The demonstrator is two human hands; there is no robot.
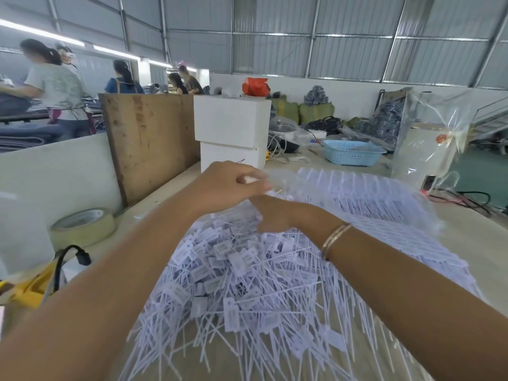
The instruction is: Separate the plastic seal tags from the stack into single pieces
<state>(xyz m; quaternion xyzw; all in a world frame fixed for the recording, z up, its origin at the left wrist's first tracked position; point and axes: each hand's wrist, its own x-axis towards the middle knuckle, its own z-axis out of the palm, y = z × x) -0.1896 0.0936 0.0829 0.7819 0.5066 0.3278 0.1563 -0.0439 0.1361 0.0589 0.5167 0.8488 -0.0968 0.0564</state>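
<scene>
Matt white plastic seal tags (233, 273), rough bare-wood board (148, 144), glossy clear plastic bag (431, 133), perforated blue plastic basket (351, 153)

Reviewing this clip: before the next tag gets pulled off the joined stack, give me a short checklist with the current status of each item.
1. Left hand has hold of tags: ok, its fingers are curled round something white, though blur hides exactly what.
2. Right hand is placed on the joined stack: cannot tell, its fingers are hidden under the left hand.
3. Joined stack is within reach: ok, it lies directly beyond both hands.
4. Loose tag pile has room for more singles: ok, it is spread on the table under the forearms.
5. Nearby items stay clear of the work: ok, the tape roll and blue basket sit apart from the tags.
</scene>
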